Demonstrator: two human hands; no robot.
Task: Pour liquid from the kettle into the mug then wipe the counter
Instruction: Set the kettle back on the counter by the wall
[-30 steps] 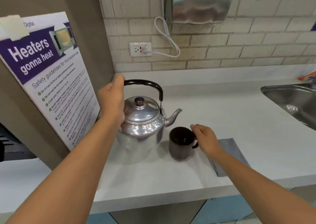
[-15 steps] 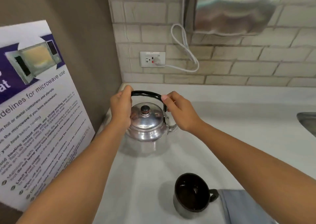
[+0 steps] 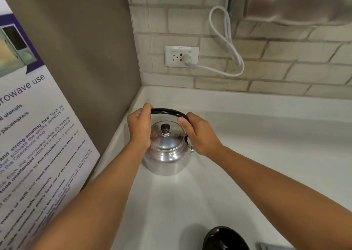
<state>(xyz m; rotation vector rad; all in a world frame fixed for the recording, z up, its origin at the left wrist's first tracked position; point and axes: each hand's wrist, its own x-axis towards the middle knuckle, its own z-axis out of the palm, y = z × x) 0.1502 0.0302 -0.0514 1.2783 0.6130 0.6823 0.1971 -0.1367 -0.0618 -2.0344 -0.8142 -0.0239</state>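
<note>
A shiny metal kettle (image 3: 165, 157) with a black arched handle (image 3: 166, 111) and a black lid knob stands on the white counter (image 3: 266, 154) in the back left corner. My left hand (image 3: 140, 126) grips the left end of the handle. My right hand (image 3: 198, 133) grips the right end and hides the spout. The dark mug (image 3: 225, 238) sits at the bottom edge of the view, well in front of the kettle and cut off by the frame. A corner of the grey cloth (image 3: 270, 246) shows just right of the mug.
A brown side wall with a microwave safety poster (image 3: 32, 135) rises along the left. On the brick back wall (image 3: 285, 74) are a socket (image 3: 181, 56) with a white looped cable (image 3: 226, 45), and a steel dispenser (image 3: 297, 1) above.
My right hand left the mug and took the right end of the kettle handle. The kettle now stands farther back in the corner, the mug near the bottom edge, and the view is closer in.
</note>
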